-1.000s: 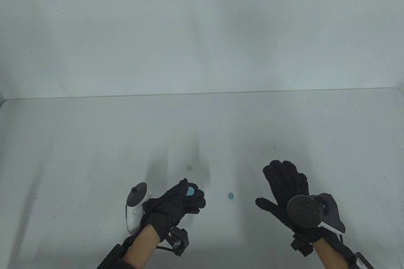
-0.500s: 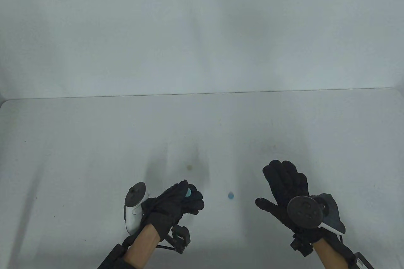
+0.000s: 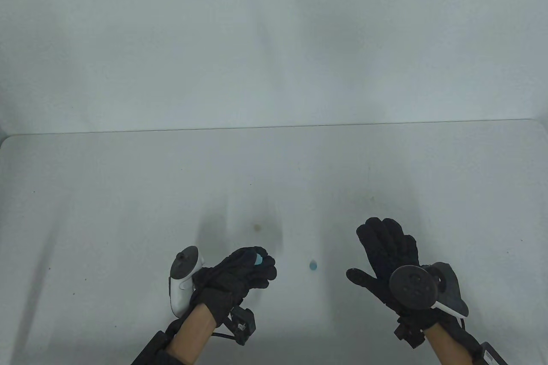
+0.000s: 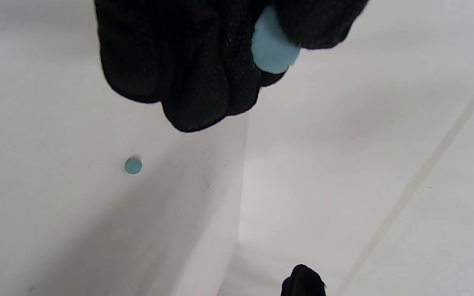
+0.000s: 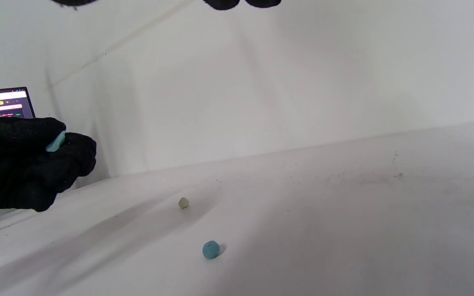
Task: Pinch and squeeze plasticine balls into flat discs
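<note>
My left hand (image 3: 252,264) pinches a light blue flattened plasticine piece (image 3: 259,259) between thumb and fingers, held above the table; the piece shows as a flat disc in the left wrist view (image 4: 272,47) and edge-on in the right wrist view (image 5: 56,142). A small blue plasticine ball (image 3: 313,265) lies on the white table between my hands, also in the left wrist view (image 4: 133,165) and the right wrist view (image 5: 210,249). My right hand (image 3: 376,249) is open and empty, fingers spread, to the right of the ball.
A small pale ball (image 5: 183,202) lies on the table beyond the blue ball, a faint spot in the table view (image 3: 257,226). The table's far edge (image 3: 274,127) meets a white backdrop. A laptop screen (image 5: 2,102) stands at the left in the right wrist view.
My left hand's fingers have curled tighter around the light blue piece, so less of it shows from above. The right hand and the blue ball have not moved.
</note>
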Available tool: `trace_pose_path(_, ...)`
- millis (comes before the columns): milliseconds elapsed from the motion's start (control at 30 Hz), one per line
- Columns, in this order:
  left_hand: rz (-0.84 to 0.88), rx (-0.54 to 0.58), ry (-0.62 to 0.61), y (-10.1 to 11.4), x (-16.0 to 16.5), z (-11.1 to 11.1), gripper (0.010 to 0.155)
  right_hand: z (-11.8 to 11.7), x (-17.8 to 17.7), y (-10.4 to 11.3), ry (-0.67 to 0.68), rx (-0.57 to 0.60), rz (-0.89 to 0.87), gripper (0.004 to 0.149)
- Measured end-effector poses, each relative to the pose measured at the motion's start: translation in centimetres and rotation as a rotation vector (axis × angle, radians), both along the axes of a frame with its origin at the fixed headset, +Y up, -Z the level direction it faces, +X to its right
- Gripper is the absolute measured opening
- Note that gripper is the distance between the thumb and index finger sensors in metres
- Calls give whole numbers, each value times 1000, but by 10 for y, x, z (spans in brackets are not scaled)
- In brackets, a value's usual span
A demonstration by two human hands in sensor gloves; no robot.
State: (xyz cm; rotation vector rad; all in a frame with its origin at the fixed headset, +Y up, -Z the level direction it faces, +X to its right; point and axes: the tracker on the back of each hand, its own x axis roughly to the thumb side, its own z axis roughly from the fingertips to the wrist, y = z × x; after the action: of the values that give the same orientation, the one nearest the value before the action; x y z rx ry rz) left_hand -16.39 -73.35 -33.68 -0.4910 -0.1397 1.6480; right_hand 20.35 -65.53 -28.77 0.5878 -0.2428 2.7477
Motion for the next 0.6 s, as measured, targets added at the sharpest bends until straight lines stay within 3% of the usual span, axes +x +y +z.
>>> trace_pose_path(200, -21, 7, -33, 1, 2, 0, 46, 0, 0, 0, 0, 1, -1, 85)
trace_pose_path(367, -132, 59, 16, 6, 1, 0, 45, 0, 0, 0, 2, -1, 0, 85)
trace_pose_path(433, -193, 54, 113, 9, -3, 1, 45, 0, 0, 0, 2, 4, -1, 85)
trace_pose_path(600, -214, 32, 125, 4, -8, 0, 51, 1, 0, 1, 5, 9, -1, 85)
